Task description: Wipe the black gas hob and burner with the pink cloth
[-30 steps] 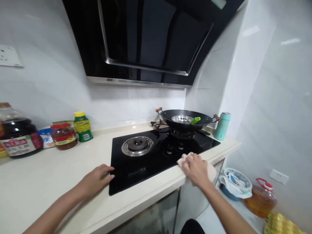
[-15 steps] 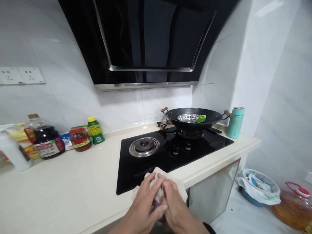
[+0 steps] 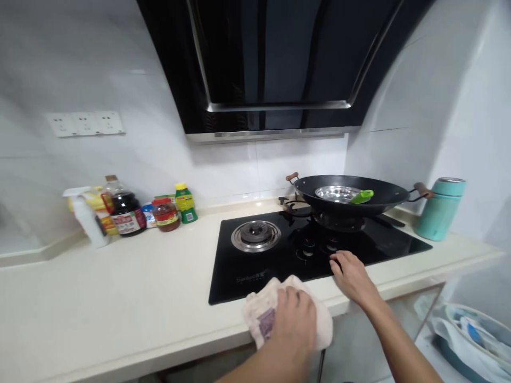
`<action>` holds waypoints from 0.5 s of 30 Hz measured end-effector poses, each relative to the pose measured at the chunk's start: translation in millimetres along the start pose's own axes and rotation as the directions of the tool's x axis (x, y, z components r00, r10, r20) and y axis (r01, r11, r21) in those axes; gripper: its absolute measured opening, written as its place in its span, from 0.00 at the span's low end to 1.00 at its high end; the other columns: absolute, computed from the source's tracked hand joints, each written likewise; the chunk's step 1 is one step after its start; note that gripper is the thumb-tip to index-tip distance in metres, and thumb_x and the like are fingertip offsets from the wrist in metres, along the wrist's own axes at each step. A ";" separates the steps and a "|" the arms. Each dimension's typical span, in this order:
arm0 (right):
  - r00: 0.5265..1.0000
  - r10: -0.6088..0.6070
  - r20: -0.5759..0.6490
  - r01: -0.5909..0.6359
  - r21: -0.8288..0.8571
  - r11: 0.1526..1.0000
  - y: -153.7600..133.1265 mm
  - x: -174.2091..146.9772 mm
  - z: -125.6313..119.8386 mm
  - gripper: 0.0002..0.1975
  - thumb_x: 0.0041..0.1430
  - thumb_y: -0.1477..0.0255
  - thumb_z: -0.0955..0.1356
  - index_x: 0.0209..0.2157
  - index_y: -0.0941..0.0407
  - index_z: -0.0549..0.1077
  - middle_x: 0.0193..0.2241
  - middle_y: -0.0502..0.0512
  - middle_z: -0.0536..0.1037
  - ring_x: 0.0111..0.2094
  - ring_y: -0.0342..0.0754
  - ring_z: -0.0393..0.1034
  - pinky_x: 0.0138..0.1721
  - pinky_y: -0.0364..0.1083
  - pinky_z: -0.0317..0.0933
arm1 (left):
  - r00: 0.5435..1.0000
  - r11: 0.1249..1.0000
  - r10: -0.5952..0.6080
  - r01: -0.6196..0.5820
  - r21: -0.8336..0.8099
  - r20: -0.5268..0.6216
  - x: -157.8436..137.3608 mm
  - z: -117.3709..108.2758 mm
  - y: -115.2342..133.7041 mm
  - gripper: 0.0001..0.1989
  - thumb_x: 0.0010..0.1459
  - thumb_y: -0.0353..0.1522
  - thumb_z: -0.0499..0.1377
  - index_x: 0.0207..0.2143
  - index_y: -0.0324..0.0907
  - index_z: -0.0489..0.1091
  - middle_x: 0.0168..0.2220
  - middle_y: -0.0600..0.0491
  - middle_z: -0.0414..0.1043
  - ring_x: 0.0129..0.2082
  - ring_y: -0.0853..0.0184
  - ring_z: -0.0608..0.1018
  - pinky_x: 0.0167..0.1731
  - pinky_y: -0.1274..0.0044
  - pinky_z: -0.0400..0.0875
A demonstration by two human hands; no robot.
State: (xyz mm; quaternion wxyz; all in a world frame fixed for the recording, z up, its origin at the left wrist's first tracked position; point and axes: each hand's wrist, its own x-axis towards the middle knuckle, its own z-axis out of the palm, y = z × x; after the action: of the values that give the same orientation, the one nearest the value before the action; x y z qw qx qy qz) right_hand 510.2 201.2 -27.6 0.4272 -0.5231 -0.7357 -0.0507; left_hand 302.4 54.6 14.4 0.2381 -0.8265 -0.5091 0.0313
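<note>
My left hand [image 3: 295, 316] is closed on a pale pink cloth [image 3: 259, 308] with a purple patch, which lies over the counter's front edge by the cooktop's near corner. My right hand [image 3: 351, 274] holds nothing; its fingers are loosely bent with the thumb a little apart, at the front edge of the black gas cooktop [image 3: 275, 274]. Just beyond its fingertips are the burner knobs [image 3: 308, 246]. A black wok [image 3: 383, 199] rests on the right burner, with a steel strainer [image 3: 335, 193] and a green-handled utensil [image 3: 361, 197] in it.
Along the wall at left stand a white spray bottle [image 3: 90, 221], a dark sauce bottle [image 3: 125, 213], a red-lidded jar [image 3: 165, 215] and a green-yellow bottle [image 3: 186, 205]. A teal flask [image 3: 441, 210] is beside the wok. Overhead hangs a range hood [image 3: 275, 106]; a lined bin [image 3: 475, 340] sits lower right.
My hands, previously together around the bunched cloth, have separated. My left hand keeps the cloth, now more spread out; my right hand has moved right to the cooktop edge. The view has shifted left.
</note>
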 end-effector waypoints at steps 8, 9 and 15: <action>0.996 -0.013 0.089 0.015 -0.022 1.000 21.5 -8.1 9.3 0.17 0.66 0.63 0.58 0.43 0.54 0.75 0.46 0.61 0.76 0.50 0.56 0.69 0.55 0.56 0.63 | 0.966 0.995 0.095 -0.098 0.001 -0.240 26.0 10.1 30.9 0.32 0.52 0.39 0.63 0.56 0.29 0.66 0.47 0.37 0.69 0.44 0.49 0.71 0.48 0.59 0.59; 0.995 -0.019 0.097 0.022 -0.030 0.999 23.5 -7.8 9.0 0.17 0.66 0.62 0.58 0.43 0.54 0.74 0.46 0.61 0.76 0.50 0.56 0.70 0.54 0.56 0.63 | 0.962 0.991 0.112 -0.125 -0.038 -0.248 24.6 11.2 26.1 0.32 0.52 0.38 0.63 0.56 0.30 0.66 0.47 0.39 0.69 0.43 0.51 0.70 0.47 0.61 0.60; 0.992 -0.040 0.124 0.049 -0.069 0.996 38.7 -6.4 13.0 0.18 0.63 0.61 0.59 0.44 0.55 0.74 0.46 0.61 0.77 0.51 0.57 0.70 0.55 0.56 0.63 | 0.969 0.982 0.057 -0.098 -0.162 -0.239 -27.8 16.0 -21.5 0.22 0.62 0.36 0.57 0.55 0.34 0.63 0.46 0.44 0.69 0.45 0.56 0.71 0.47 0.66 0.63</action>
State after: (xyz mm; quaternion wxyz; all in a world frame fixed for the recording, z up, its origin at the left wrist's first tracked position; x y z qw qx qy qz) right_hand 534.8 220.7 -54.5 0.3611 -0.5238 -0.7696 -0.0546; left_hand 266.6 44.5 4.2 0.2223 -0.8612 -0.4457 -0.1011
